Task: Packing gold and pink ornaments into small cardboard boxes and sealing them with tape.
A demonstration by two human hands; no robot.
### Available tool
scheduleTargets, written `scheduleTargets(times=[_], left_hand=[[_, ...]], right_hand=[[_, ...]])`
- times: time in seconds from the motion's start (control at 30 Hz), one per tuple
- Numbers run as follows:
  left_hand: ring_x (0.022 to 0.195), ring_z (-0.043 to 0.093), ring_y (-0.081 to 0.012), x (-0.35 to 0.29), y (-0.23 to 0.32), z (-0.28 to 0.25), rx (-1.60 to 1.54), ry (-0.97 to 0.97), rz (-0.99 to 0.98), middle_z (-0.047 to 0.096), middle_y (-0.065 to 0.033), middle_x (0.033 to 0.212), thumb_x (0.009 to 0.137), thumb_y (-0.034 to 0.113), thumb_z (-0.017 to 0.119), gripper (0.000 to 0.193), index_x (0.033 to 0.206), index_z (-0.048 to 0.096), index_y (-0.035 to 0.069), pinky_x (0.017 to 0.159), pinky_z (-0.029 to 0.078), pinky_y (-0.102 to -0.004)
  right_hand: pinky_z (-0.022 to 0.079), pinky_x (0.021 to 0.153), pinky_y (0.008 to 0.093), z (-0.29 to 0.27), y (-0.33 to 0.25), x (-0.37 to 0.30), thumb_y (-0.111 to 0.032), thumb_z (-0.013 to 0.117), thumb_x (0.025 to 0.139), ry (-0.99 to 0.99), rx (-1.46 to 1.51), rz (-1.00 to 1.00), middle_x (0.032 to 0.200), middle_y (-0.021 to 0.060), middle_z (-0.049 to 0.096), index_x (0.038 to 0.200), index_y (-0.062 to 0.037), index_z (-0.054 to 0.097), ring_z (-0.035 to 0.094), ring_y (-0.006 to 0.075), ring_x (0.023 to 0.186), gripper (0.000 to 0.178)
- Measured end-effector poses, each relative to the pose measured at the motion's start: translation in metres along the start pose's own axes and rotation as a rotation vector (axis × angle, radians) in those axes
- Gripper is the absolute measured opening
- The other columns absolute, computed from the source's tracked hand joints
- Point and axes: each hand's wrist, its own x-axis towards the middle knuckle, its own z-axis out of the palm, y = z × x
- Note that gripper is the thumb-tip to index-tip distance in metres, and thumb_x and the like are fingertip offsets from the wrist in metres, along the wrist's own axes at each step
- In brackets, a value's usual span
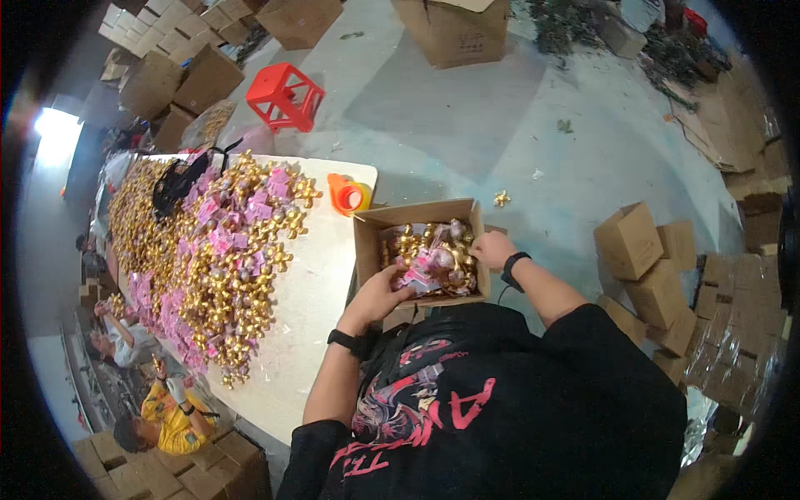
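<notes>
Packing workshop, stacked cartons point(657, 296), table point(321, 258) of golden trinkets point(242, 308)

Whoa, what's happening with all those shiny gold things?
Someone in a black shirt has the left hand and right hand at opposite sides of an open cardboard box of gold things and pink pieces. More lie heaped on the pale table to the left. A person in yellow is beyond it.

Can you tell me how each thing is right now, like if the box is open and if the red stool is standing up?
Cardboard box: open, partly filled
Left hand: at the box's left side, grip unclear
Right hand: at the box's right side, grip unclear
Red stool: standing upright
Gold pieces: heaped on the table among pink packets
Single gold piece: lying on the floor
</notes>
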Motion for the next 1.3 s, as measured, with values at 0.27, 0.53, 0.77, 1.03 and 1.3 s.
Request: scheduleTargets(times=[0.27, 0.53, 0.77, 1.03, 1.3], left_hand=[[0.097, 0.065, -0.0209, -0.065, -0.176, 0.006, -0.383, 0.334, -0.229, 0.068, -0.0153, 0.105, 0.089, 0.021, 0.065, 0.040, 0.119, 0.057, -0.005, 0.082, 0.052, -0.0320], [0.102, 0.064, -0.0347, -0.133, -0.255, 0.029, -0.224, 0.439, -0.576, 0.066, -0.0238, 0.110, 0.079, 0.036, 0.071, 0.058, 0.121, 0.058, -0.002, 0.087, 0.051, -0.0390], [0.098, 0.065, -0.0306, -0.181, -0.313, -0.011, -0.134, 0.416, -0.596, 0.067, -0.0218, 0.107, 0.079, 0.037, 0.074, 0.058, 0.121, 0.060, 0.000, 0.085, 0.051, -0.0389], [0.079, 0.066, -0.0279, -0.244, -0.415, -0.145, -0.202, 0.914, -0.684, 0.070, -0.0205, 0.086, 0.078, 0.036, 0.069, 0.045, 0.096, 0.070, -0.005, 0.075, 0.051, -0.0387], [0.103, 0.061, -0.0416, -0.293, -0.518, -0.208, -0.093, 1.303, -0.960, 0.063, -0.0285, 0.112, 0.075, 0.031, 0.067, 0.057, 0.116, 0.056, -0.007, 0.090, 0.049, -0.0455]], right_hand=[[0.051, 0.077, 0.0469, -0.009, -0.016, 0.008, -0.030, 0.062, 0.085, -0.022, -0.025, -0.025, 0.082, 0.0173, 0.068, 0.085, -0.0075, 0.072, 0.064, 0.0368, 0.083, 0.025], [0.050, 0.067, 0.0485, 0.008, 0.013, 0.014, -0.035, 0.065, 0.083, 0.047, -0.089, -0.137, 0.077, 0.0211, 0.065, 0.079, -0.0023, 0.069, 0.063, 0.0398, 0.073, 0.033], [0.050, 0.070, 0.0494, 0.000, -0.010, 0.010, -0.030, 0.065, 0.082, 0.054, -0.146, -0.156, 0.079, 0.0236, 0.065, 0.079, -0.0016, 0.070, 0.062, 0.0414, 0.075, 0.029], [0.052, 0.071, 0.0448, 0.007, 0.014, 0.009, -0.031, 0.066, 0.083, -0.015, -0.236, -0.096, 0.085, 0.0209, 0.067, 0.090, -0.0017, 0.070, 0.063, 0.0413, 0.079, 0.030], [0.053, 0.065, 0.0376, 0.000, 0.006, -0.019, -0.020, 0.066, 0.085, -0.227, 0.089, 0.091, 0.080, 0.0158, 0.067, 0.103, -0.0017, 0.066, 0.069, 0.0272, 0.072, 0.026]])
